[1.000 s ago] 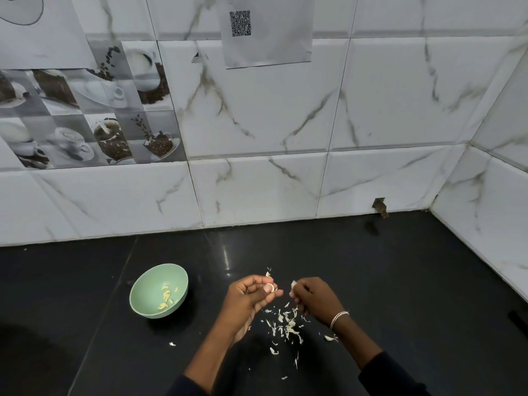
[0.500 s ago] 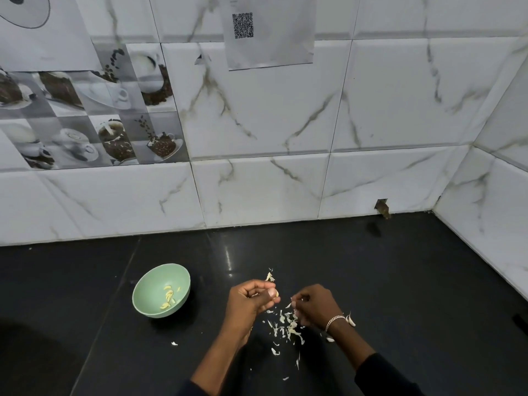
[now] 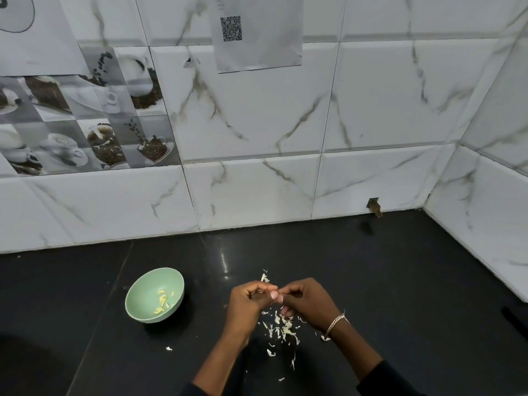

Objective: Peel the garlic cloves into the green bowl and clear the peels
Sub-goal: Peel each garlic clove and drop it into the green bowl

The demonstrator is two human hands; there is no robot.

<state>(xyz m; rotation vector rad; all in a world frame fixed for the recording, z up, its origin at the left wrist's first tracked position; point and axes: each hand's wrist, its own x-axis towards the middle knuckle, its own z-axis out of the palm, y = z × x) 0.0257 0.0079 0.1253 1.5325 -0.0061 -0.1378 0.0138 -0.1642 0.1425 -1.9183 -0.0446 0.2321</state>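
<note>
Where the hands meet: left hand point(image 3: 250, 305) and right hand point(image 3: 310, 304) pinch one garlic clove point(image 3: 273, 295) between curled fingers; only a pale tip shows.
Green bowl point(image 3: 143, 290): on the desk point(image 3: 400, 281), left of the hands, apart; peeled cloves point(image 3: 163, 301) inside.
Peels point(image 3: 283, 330): scattered on the desk beneath the hands.
Bracelet point(image 3: 337, 321): on the right wrist.

Left of the bowl point(image 3: 144, 291) and between it and the wall point(image 3: 257, 195) you have open worktop point(image 3: 57, 295); right of it, scattered peels point(image 3: 283, 330) lie in your way.
</note>
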